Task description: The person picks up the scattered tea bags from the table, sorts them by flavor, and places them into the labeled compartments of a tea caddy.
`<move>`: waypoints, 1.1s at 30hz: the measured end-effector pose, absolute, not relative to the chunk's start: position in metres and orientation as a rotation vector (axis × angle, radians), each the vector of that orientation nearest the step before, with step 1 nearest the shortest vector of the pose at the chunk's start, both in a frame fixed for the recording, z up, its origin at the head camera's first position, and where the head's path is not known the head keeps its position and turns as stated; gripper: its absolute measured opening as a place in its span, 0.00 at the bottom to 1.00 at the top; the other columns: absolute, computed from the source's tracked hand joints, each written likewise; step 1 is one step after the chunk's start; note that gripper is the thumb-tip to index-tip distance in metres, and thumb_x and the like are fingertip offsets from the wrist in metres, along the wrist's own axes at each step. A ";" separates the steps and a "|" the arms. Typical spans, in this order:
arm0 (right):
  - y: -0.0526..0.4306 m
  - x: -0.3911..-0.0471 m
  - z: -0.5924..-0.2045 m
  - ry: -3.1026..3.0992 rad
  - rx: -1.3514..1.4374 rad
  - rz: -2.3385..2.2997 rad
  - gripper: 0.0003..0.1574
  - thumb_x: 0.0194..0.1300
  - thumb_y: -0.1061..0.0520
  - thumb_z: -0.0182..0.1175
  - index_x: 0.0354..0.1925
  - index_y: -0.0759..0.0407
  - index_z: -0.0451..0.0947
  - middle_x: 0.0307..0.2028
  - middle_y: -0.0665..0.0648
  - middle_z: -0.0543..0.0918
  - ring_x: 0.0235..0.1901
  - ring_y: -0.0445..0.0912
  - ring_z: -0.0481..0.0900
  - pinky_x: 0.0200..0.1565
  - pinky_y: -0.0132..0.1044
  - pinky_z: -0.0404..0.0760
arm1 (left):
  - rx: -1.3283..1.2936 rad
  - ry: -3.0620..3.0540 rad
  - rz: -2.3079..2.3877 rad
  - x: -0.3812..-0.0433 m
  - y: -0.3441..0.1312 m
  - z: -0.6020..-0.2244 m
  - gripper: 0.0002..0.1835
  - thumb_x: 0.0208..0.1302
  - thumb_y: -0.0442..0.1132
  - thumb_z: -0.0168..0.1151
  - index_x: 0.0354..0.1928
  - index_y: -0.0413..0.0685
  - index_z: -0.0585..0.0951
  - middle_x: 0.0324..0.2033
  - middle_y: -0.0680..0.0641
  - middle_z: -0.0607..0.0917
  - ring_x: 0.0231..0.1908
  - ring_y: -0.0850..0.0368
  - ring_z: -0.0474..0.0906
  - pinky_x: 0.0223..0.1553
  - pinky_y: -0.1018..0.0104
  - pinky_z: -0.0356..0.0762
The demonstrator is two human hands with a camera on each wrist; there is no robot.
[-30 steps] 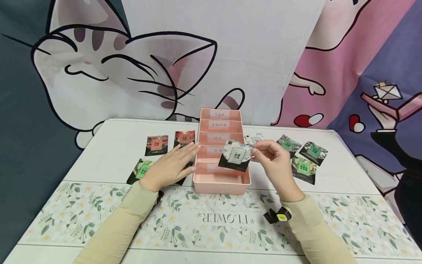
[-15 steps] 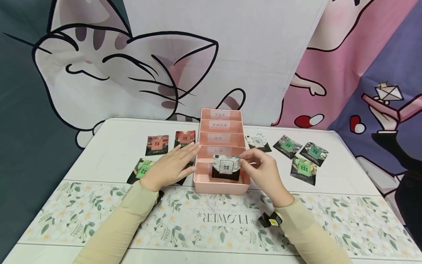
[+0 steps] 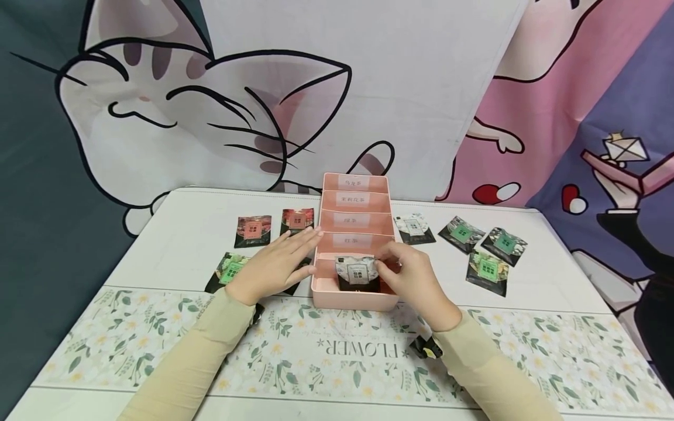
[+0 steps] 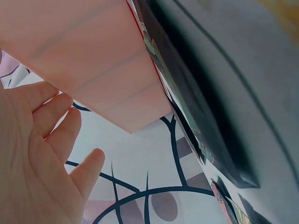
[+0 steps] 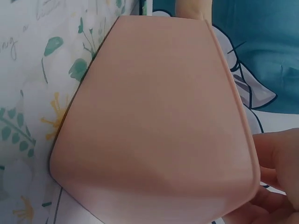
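Note:
A long pink box point(image 3: 355, 300) with labelled compartments stands in the middle of the table. My right hand point(image 3: 413, 279) pinches the right edge of a white-and-black tea sachet point(image 3: 358, 277), which is partly down inside the nearest compartment. In the right wrist view the pink box's wall point(image 5: 154, 107) hides the sachet, and the right hand point(image 5: 275, 172) shows at the rim. My left hand point(image 3: 276, 263) lies with fingers extended, fingertips at the box's left rim. The left wrist view has the left hand point(image 4: 51, 135) with straight fingers against the box's side point(image 4: 93, 60).
Left of the box lie two red tea sachets point(image 3: 253, 231) and a green sachet point(image 3: 227, 271), with another dark sachet partly under the left hand. To the right are a white sachet point(image 3: 415, 227) and several green ones point(image 3: 487, 271). A floral mat point(image 3: 337, 374) covers the front.
My right hand has moved left and down with the white-and-black tea sachet, from above the box into its nearest compartment. The left hand keeps its place at the rim.

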State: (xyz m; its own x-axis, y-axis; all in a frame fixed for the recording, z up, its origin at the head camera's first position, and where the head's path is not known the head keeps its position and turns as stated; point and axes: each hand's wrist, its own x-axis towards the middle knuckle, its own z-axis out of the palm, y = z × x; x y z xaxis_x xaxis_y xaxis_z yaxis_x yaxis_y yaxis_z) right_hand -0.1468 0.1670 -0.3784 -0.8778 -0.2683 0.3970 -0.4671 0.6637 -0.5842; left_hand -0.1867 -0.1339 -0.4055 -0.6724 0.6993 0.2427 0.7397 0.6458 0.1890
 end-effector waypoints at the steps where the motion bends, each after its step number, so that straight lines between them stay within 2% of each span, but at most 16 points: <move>1: 0.167 -0.146 -0.378 -2.616 0.588 1.013 0.06 0.63 0.66 0.68 0.35 0.57 0.82 0.33 0.52 0.85 0.32 0.42 0.82 0.33 0.37 0.85 | -1.194 -2.714 -0.409 -0.187 -0.134 -0.406 0.39 0.79 0.64 0.35 0.80 0.47 0.56 0.78 0.46 0.57 0.77 0.49 0.54 0.79 0.51 0.46; 7: 0.165 -0.146 -0.377 -2.642 0.589 0.957 0.06 0.63 0.67 0.67 0.34 0.57 0.80 0.33 0.53 0.85 0.32 0.43 0.83 0.33 0.37 0.86 | -1.185 -2.723 -0.386 -0.188 -0.133 -0.407 0.37 0.80 0.61 0.41 0.81 0.48 0.54 0.79 0.47 0.57 0.77 0.51 0.53 0.79 0.49 0.47; 12: 0.163 -0.146 -0.379 -2.587 0.589 0.922 0.09 0.62 0.68 0.68 0.32 0.56 0.80 0.31 0.51 0.84 0.30 0.42 0.82 0.31 0.36 0.85 | -1.189 -2.714 -0.387 -0.188 -0.134 -0.408 0.37 0.80 0.61 0.40 0.81 0.48 0.55 0.78 0.46 0.57 0.77 0.50 0.54 0.78 0.47 0.50; 17: 0.162 -0.145 -0.381 -2.555 0.591 0.864 0.10 0.60 0.69 0.69 0.31 0.56 0.80 0.29 0.51 0.82 0.29 0.42 0.81 0.29 0.36 0.84 | -1.187 -2.717 -0.401 -0.188 -0.133 -0.407 0.37 0.80 0.60 0.42 0.80 0.48 0.55 0.78 0.46 0.58 0.77 0.49 0.55 0.79 0.49 0.48; 23: 0.162 -0.146 -0.381 -2.579 0.543 0.900 0.07 0.61 0.66 0.69 0.34 0.58 0.80 0.27 0.51 0.82 0.27 0.41 0.79 0.29 0.35 0.83 | -1.178 -2.733 -0.380 -0.188 -0.132 -0.405 0.37 0.79 0.56 0.49 0.80 0.47 0.56 0.78 0.46 0.58 0.77 0.49 0.55 0.77 0.44 0.53; 33: 0.166 -0.149 -0.377 -2.549 0.544 0.947 0.06 0.62 0.65 0.70 0.36 0.58 0.81 0.28 0.51 0.83 0.27 0.40 0.80 0.30 0.37 0.85 | -1.179 -2.738 -0.392 -0.187 -0.133 -0.404 0.37 0.78 0.56 0.51 0.80 0.47 0.56 0.78 0.46 0.58 0.76 0.47 0.57 0.77 0.44 0.53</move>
State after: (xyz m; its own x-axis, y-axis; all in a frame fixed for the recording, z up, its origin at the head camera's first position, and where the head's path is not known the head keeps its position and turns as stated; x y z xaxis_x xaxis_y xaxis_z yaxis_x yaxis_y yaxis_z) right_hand -0.1494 0.1663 -0.3771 -0.8583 -0.2258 0.4607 -0.4718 0.7002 -0.5358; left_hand -0.1866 -0.1327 -0.4037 -0.6847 0.6934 0.2244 0.7285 0.6601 0.1833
